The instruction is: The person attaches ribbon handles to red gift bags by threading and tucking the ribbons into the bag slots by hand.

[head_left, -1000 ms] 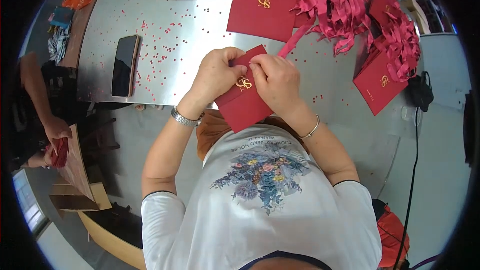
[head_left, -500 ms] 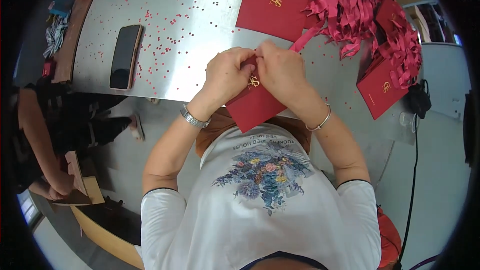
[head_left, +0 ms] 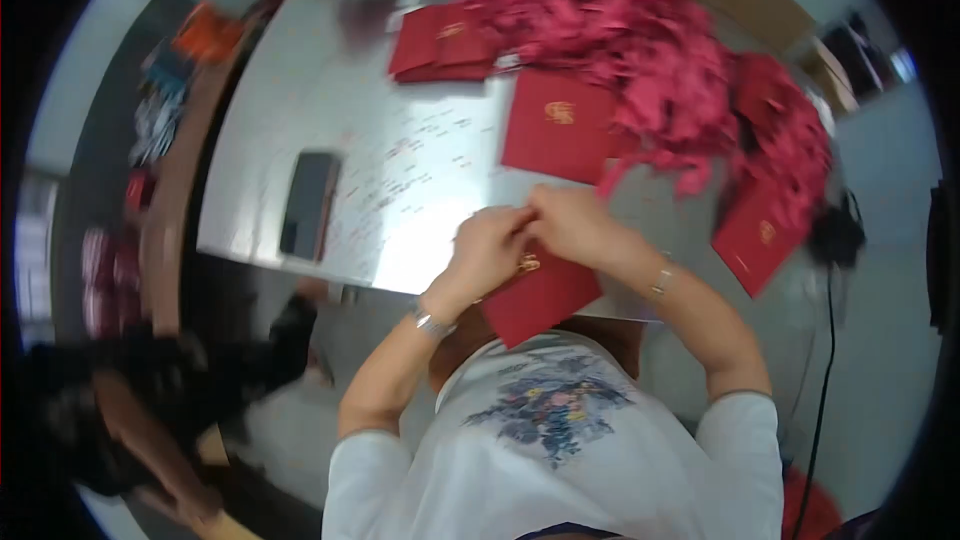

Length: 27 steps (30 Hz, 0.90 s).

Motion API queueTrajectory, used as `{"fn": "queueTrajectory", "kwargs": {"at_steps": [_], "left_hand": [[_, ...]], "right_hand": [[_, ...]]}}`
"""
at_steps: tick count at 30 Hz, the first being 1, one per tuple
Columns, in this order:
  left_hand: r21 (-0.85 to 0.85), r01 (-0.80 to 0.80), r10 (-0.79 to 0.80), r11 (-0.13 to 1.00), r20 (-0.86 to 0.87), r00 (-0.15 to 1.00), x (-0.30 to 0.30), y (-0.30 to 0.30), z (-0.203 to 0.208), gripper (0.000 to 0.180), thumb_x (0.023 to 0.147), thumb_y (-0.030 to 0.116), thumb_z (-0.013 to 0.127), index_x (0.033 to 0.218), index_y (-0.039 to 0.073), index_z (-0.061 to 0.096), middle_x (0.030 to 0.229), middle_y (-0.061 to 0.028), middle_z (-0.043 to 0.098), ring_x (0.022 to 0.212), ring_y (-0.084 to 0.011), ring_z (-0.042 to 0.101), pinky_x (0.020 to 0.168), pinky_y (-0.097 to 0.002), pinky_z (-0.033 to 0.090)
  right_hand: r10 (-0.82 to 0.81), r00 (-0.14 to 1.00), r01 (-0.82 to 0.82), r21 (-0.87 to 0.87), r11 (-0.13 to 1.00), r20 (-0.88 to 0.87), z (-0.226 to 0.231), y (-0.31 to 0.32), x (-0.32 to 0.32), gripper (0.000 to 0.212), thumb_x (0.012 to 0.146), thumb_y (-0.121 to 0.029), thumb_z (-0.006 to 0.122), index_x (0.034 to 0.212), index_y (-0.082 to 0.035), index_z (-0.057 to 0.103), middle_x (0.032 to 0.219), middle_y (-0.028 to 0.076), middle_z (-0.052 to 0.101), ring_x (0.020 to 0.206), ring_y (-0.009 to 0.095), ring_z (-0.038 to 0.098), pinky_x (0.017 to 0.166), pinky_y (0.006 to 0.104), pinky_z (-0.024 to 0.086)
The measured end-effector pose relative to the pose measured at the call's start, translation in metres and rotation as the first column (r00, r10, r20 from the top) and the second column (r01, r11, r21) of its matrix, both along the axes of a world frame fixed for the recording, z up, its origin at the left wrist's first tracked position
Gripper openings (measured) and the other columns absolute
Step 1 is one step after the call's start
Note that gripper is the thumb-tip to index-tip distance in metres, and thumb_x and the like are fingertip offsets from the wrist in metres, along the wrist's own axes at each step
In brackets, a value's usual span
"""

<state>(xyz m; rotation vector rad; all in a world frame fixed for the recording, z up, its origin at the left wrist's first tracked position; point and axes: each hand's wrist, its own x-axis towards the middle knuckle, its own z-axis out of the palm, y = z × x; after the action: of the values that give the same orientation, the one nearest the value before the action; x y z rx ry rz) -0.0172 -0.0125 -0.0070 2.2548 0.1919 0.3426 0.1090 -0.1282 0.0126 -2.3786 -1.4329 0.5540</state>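
Note:
Just past the near table edge, a flat red paper gift bag (head_left: 540, 305) with a gold emblem hangs tilted below my hands. My left hand (head_left: 487, 245) pinches its upper end, and my right hand (head_left: 572, 224) is closed at the same spot, fingertips touching the left ones. Blur and the fingers hide what exactly lies between them. Beyond my hands lies another flat red bag (head_left: 558, 135) with the same emblem. A large heap of crimson ribbons (head_left: 650, 50) spreads over the table behind it.
A stack of red bags (head_left: 436, 52) lies farther back; another red bag (head_left: 752, 245) is at right beneath ribbons. A phone (head_left: 310, 205) rests on the metal table (head_left: 265, 155) near scattered red paper dots (head_left: 405, 175). A co-worker's arm (head_left: 155, 430) is at lower left.
The whole view has shifted, so table and hands appear lower and blurred, and more of the far table shows. Both my hands remain together at the bag's upper end.

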Motion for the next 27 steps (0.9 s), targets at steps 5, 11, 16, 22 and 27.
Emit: {"fn": "queueTrajectory", "kwargs": {"at_steps": [5,11,16,22,27], "left_hand": [[-0.098,-0.060,0.047,0.993,-0.127,0.991,-0.012,0.014,0.012,0.016,0.085,0.004,0.059,0.097,0.000,0.068,0.088,-0.0177,0.069,0.082,-0.0288,0.069,0.073,-0.0354,0.053],[-0.315,0.007,-0.071,0.949,-0.194,0.978,0.009,0.027,0.021,0.010,0.090,0.005,0.062,0.090,-0.002,0.068,0.072,-0.0068,0.067,0.063,-0.0092,0.055,0.060,-0.0256,0.047],[-0.176,0.112,-0.162,0.978,-0.300,0.940,0.010,0.033,0.032,0.005,0.083,0.002,0.066,0.085,-0.002,0.068,0.069,-0.0048,0.066,0.064,-0.0072,0.056,0.060,-0.0254,0.047],[0.065,0.035,-0.022,0.997,-0.195,0.981,0.013,0.016,0.044,0.010,0.082,0.008,0.064,0.080,-0.002,0.065,0.075,-0.0208,0.065,0.067,-0.0351,0.064,0.061,-0.0393,0.050],[0.029,0.006,-0.001,1.000,-0.153,0.988,0.004,0.019,0.034,0.008,0.082,0.004,0.066,0.082,-0.003,0.062,0.071,-0.0149,0.063,0.062,-0.0201,0.058,0.061,-0.0322,0.047]], "right_hand": [[0.077,0.985,-0.097,0.131,0.987,0.153,0.006,0.004,-0.018,0.022,0.082,-0.024,0.063,0.086,-0.002,0.060,0.077,0.019,0.066,0.072,0.037,0.067,0.064,0.0480,0.052],[-0.047,0.967,-0.037,0.319,0.947,0.252,0.005,-0.019,-0.027,0.023,0.074,-0.018,0.070,0.081,-0.002,0.056,0.063,0.012,0.064,0.061,0.028,0.067,0.056,0.0419,0.049],[0.002,0.973,-0.106,0.441,0.891,0.230,0.000,-0.025,-0.027,0.026,0.074,-0.021,0.071,0.083,-0.003,0.055,0.063,0.010,0.063,0.061,0.027,0.066,0.060,0.0427,0.048],[-0.039,0.988,-0.008,0.296,0.955,0.151,0.024,-0.033,-0.025,0.024,0.079,-0.027,0.069,0.090,-0.010,0.056,0.072,0.010,0.064,0.071,0.031,0.065,0.066,0.0433,0.044],[0.002,0.985,-0.071,0.402,0.913,0.170,0.011,-0.033,-0.024,0.026,0.075,-0.025,0.072,0.085,-0.009,0.055,0.068,0.009,0.064,0.068,0.028,0.065,0.070,0.0416,0.041]]}}
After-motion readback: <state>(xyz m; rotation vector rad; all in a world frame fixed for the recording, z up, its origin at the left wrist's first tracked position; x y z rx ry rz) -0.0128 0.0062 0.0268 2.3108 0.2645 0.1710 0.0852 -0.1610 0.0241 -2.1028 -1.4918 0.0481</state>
